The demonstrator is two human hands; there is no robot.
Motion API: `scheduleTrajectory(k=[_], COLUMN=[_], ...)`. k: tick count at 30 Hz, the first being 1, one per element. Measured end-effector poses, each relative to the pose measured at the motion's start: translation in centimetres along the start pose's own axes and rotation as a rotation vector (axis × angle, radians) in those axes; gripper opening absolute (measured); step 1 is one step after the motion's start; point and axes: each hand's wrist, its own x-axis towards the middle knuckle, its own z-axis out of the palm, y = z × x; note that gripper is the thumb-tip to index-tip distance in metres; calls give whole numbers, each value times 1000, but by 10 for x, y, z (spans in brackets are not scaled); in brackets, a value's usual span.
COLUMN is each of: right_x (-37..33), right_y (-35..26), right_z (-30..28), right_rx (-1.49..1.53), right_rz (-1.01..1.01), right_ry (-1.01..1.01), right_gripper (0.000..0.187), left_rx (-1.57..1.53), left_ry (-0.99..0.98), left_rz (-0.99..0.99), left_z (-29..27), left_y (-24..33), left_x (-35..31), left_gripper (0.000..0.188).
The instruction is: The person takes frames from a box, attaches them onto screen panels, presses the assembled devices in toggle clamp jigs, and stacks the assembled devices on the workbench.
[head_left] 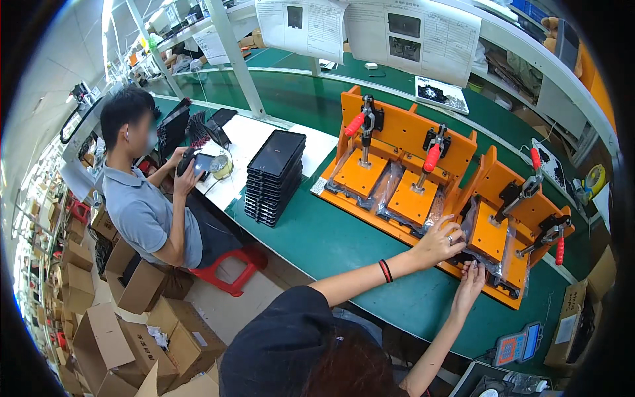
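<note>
A long orange clamping fixture (413,235) stands on the bench, with several orange press plates and red-handled toggle clamps. Dark parts wrapped in clear plastic film (391,184) lie beneath the plates. My left hand (438,243), wearing a ring, has its fingers bent and gathered at the film by the left side of the third press plate (489,233). My right hand (471,281) is closer to me, at the fixture's front edge below that plate. Its fingertips are pinched together at a dark part's edge; what lies between them is too small to make out.
Left of the fixture, a tall stack of black frames (274,175) stands on the green bench (317,245). Farther left, a co-worker (152,192) sits on a red stool, handling a dark device. A blue handheld controller (518,345) lies at the lower right. Cardboard boxes (159,331) crowd the floor.
</note>
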Motion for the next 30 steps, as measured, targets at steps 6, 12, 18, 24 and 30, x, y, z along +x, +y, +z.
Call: scheduleTrajectory(k=[6,12,18,24,30], right_x=[4,6,5,11,14], right_y=[4,7,4,6,2], right_z=[-2,-4,-4,-17,-18], right_rx=[59,66,110,81,-24], right_rz=[28,46,53,28,54], right_ry=[22,107,117,62,40], right_gripper=[19,25,26,23,22], left_rx=[47,90,73,1,6], left_ry=[33,104,106,140,172], left_rz=[13,33,63,76,78], left_z=[-2,3,-4,-5,-6], left_y=[-4,-4,-2,0,-1], left_x=[-2,1,4,9,8], left_gripper=[16,10,9,8,7])
